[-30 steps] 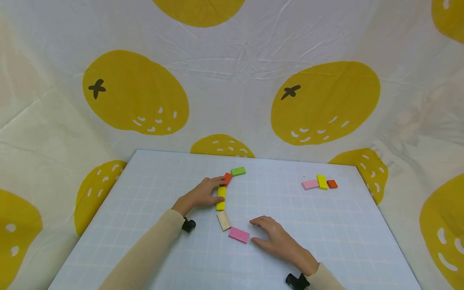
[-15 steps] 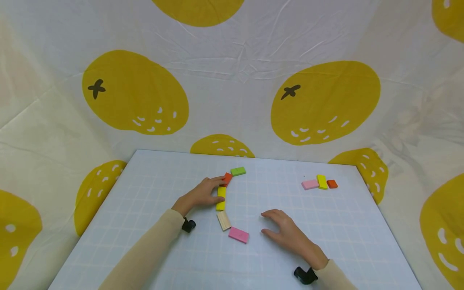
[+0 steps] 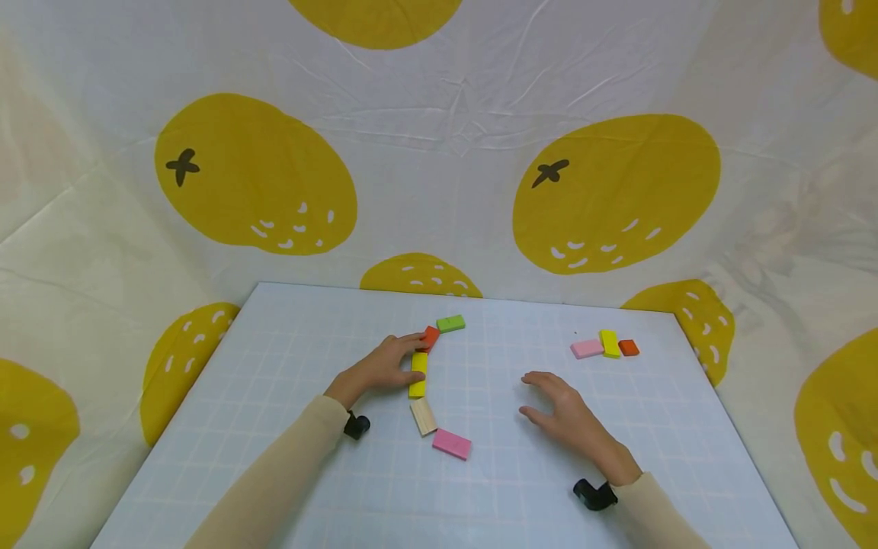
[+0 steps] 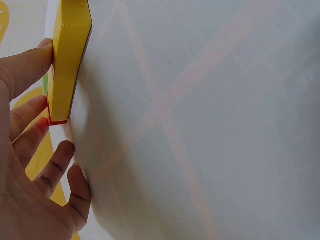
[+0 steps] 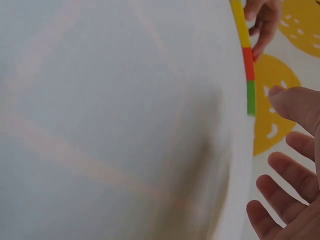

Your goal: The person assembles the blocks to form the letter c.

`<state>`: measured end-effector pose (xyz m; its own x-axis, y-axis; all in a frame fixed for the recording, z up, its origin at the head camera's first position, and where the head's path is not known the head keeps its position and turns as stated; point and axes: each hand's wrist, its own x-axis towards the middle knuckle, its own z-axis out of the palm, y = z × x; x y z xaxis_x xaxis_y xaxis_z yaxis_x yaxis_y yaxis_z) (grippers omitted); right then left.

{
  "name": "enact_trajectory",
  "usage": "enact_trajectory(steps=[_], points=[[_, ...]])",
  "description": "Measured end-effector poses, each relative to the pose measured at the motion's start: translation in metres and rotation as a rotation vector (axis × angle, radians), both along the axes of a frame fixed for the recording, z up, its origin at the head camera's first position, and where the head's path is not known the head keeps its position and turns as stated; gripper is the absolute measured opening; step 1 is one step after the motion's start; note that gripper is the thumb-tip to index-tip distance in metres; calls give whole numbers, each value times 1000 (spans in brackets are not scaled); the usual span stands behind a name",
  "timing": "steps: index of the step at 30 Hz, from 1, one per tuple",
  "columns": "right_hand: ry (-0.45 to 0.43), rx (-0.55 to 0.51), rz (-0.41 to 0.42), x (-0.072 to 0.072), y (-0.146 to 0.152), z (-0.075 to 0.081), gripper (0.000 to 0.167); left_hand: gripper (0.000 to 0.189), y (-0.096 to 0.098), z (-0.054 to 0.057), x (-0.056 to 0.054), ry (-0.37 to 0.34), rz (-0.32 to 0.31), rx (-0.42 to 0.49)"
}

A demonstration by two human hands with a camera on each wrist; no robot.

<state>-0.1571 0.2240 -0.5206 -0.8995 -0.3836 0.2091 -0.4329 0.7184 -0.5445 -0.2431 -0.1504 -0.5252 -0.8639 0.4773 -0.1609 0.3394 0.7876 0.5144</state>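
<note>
A curved row of flat wooden blocks lies on the table: green [image 3: 450, 324], red [image 3: 431, 338], yellow [image 3: 418, 374], plain wood [image 3: 424, 417] and pink [image 3: 452, 444]. My left hand [image 3: 386, 364] rests at the row's left side, its thumb on the yellow block and its fingertips at the red one. In the left wrist view the thumb lies against the yellow block [image 4: 70, 60], with the other fingers loosely spread below. Right of the row, my right hand [image 3: 568, 414] hovers over the table with fingers apart, holding nothing. The right wrist view shows its spread fingers [image 5: 287, 195].
At the back right of the white gridded table [image 3: 329, 488] lie a light pink block [image 3: 587, 349], a yellow block [image 3: 610, 344] and a small red-orange block [image 3: 629, 348], side by side. Cloth printed with yellow fruit [image 3: 257, 175] hangs behind and at both sides.
My right hand has moved away from the pink block, to the right and towards the back of the table. The left hand and the row of blocks stay where they were.
</note>
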Motion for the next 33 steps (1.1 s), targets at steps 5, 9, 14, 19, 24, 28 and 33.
enact_trajectory(steps=[5, 9, 14, 19, 24, 28, 33], points=[[-21, 10, -53, -10, 14, 2, 54, 67, 1, 1, 1, -3, 11, -4], [-28, 22, -82, -18, 23, 3, 55, 67, 0, 3, 2, -12, 20, 1], [-71, 30, -125, -24, 34, 8, 57, 66, -1, 3, 2, -6, 10, -4], [-94, 52, -166, -30, 45, 12, 58, 65, -1, 0, 1, -7, 5, -5], [-82, 55, -210, -39, 57, 10, 58, 67, -1, 0, 0, -13, 19, -7], [-85, 40, -254, -45, 68, 5, 58, 67, -1, 0, 0, -5, 22, -4], [-129, 28, -302, -51, 81, 1, 58, 67, 1, 0, 1, -11, 18, 7]])
